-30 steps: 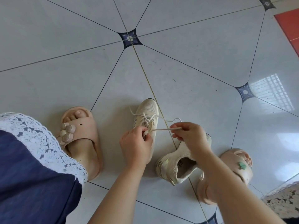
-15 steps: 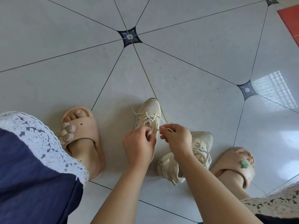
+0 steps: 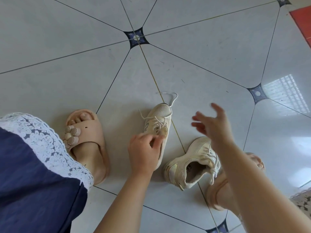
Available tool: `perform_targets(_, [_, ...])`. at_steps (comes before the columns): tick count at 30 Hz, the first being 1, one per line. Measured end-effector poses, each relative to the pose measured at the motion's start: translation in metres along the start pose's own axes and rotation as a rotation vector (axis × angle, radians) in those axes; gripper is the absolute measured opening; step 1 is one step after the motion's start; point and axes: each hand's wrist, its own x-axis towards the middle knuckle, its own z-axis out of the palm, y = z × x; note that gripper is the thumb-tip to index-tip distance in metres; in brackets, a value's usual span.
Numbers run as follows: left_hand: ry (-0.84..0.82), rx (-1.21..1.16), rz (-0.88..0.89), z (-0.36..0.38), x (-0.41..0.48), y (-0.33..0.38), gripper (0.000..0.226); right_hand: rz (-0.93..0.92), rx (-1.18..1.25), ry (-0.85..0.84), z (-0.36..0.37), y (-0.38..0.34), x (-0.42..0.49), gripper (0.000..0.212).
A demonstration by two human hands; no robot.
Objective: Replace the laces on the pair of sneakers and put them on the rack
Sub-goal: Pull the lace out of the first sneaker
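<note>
Two cream sneakers lie on the tiled floor. The left sneaker (image 3: 159,121) stands upright, toe pointing away from me, with its white lace (image 3: 170,100) loose and one end flung past the toe. My left hand (image 3: 145,151) grips this sneaker near its tongue, fingers curled on it. The right sneaker (image 3: 191,163) lies tipped on its side, its opening facing me and its laces tied. My right hand (image 3: 212,123) hovers blurred in the air above the right sneaker, fingers spread, holding nothing.
My feet in beige slides flank the sneakers: the left slide (image 3: 85,140) has a flower ornament, the right slide (image 3: 220,190) is partly hidden by my forearm. My blue skirt with white lace trim (image 3: 33,174) fills the lower left. A red mat (image 3: 303,22) lies at top right.
My right hand let go of the lace end and swung up and right with fingers spread. The freed lace now lies past the toe. My left hand stays on the sneaker.
</note>
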Motion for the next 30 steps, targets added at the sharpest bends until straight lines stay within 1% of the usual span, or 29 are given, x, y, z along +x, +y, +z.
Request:
perform_targets(1, [0.006,-0.033,-0.052,0.000,0.001,-0.003,0.007,-0.035,-0.151,-0.053,0.010,0.008,-0.006,0.043])
perform_targets(2, [0.014,-0.052,-0.113,-0.001,0.002,-0.005,0.011,-0.076,-0.288,-0.109,0.020,0.015,-0.012,0.034])
perform_targets(4, [-0.005,-0.063,-0.208,-0.002,0.004,-0.009,0.029,-0.176,-0.477,-0.210,0.039,0.026,-0.022,0.025])
perform_targets(5, [-0.027,-0.060,-0.239,-0.003,0.006,-0.009,0.032,-0.230,-0.545,-0.242,0.048,0.029,-0.024,0.025])
perform_targets(7, [-0.047,-0.062,-0.275,-0.004,0.008,-0.010,0.030,-0.309,-0.634,-0.270,0.061,0.036,-0.028,0.031])
perform_targets(11, [-0.012,-0.077,-0.265,-0.006,0.007,-0.014,0.020,-0.339,-0.668,-0.243,0.064,0.039,-0.027,0.033])
perform_targets(12, [-0.004,-0.093,-0.258,-0.006,0.006,-0.014,0.018,-0.357,-0.674,-0.240,0.062,0.039,-0.027,0.036])
perform_targets(15, [0.001,-0.094,-0.222,-0.007,0.006,-0.014,0.016,-0.478,-0.751,-0.236,0.058,0.037,-0.028,0.053])
perform_targets(16, [0.004,-0.077,-0.202,-0.006,0.006,-0.014,0.017,-0.532,-0.809,-0.239,0.060,0.035,-0.027,0.054])
perform_targets(17, [0.008,-0.064,-0.185,-0.006,0.006,-0.014,0.017,-0.592,-0.883,-0.251,0.063,0.033,-0.026,0.051])
perform_targets(21, [-0.012,-0.050,-0.160,-0.006,0.006,-0.014,0.019,-0.809,-1.225,-0.338,0.071,0.029,-0.019,0.024])
perform_targets(23, [-0.062,-0.028,-0.135,-0.007,0.009,-0.013,0.018,-0.871,-1.285,-0.375,0.073,0.026,-0.015,0.017])
perform_targets(25, [-0.109,0.023,-0.101,-0.007,0.012,-0.012,0.018,-0.865,-1.231,-0.374,0.074,0.023,-0.014,0.009])
perform_targets(26, [-0.117,0.056,-0.094,-0.008,0.013,-0.012,0.019,-0.811,-1.158,-0.344,0.073,0.021,-0.012,0.007])
perform_targets(27, [-0.117,0.081,-0.091,-0.009,0.014,-0.013,0.019,-0.728,-1.033,-0.294,0.071,0.018,-0.011,0.010])
perform_targets(29, [-0.114,0.089,-0.088,-0.010,0.014,-0.014,0.019,-0.447,-0.671,-0.137,0.064,0.013,-0.009,0.020])
perform_targets(30, [-0.118,0.084,-0.086,-0.010,0.014,-0.014,0.020,-0.248,-0.414,-0.026,0.060,0.012,-0.006,0.025])
